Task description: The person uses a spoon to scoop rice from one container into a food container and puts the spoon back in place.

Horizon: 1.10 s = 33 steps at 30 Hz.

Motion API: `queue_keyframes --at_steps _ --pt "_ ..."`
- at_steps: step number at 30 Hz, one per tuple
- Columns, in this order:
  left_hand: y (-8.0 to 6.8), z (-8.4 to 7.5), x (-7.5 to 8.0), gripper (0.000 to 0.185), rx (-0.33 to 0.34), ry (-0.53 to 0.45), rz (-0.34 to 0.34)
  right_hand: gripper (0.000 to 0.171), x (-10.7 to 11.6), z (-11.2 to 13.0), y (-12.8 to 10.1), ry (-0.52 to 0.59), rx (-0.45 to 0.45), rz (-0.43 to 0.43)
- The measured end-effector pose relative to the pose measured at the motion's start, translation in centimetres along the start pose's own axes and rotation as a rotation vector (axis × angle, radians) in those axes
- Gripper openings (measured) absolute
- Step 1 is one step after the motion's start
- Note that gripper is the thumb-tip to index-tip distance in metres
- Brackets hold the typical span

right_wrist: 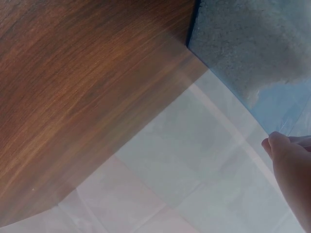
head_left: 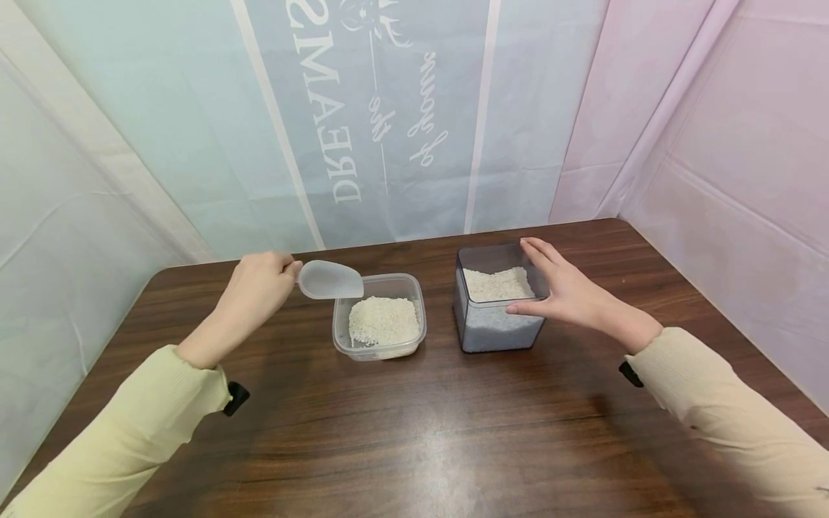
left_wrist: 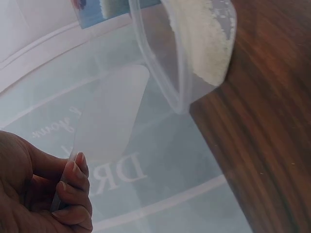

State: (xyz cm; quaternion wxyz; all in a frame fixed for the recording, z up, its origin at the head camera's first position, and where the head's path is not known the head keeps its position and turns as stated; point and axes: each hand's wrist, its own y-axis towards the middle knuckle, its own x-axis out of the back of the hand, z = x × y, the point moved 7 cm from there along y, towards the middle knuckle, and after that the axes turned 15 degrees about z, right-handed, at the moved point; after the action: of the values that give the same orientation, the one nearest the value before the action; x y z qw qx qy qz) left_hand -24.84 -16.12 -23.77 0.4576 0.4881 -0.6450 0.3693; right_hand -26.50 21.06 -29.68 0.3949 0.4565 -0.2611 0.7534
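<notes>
In the head view my left hand grips the handle of a translucent white scoop. The scoop's tip overlaps the upper left rim of a shallow clear plastic tub, where white rice is heaped. The left wrist view shows the fingers curled round the thin handle. To the right, my right hand holds a taller, grey-tinted square container by its right side. Its thumb lies along the front rim and its fingers reach the back corner. More rice partly fills this container.
Both containers stand side by side on a dark wood table, near its back edge, with a gap between them. Behind the table hangs a pale blue printed cloth; pale cloth also closes off the right side.
</notes>
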Motion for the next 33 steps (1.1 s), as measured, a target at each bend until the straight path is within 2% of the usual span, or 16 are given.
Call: queue_keyframes --at_steps 11,19,33 --pt "0.3 -2.0 1.1 0.03 -0.016 -0.016 -0.031 0.1 0.2 0.5 -0.1 0.0 0.019 0.016" --pt "0.7 -3.3 1.5 0.036 -0.044 -0.013 -0.058 0.101 0.2 0.3 0.0 0.0 0.017 0.009" --pt "1.2 -5.3 2.1 0.036 -0.069 -0.033 -0.046 0.101 0.2 0.1 0.1 0.0 0.009 -0.001"
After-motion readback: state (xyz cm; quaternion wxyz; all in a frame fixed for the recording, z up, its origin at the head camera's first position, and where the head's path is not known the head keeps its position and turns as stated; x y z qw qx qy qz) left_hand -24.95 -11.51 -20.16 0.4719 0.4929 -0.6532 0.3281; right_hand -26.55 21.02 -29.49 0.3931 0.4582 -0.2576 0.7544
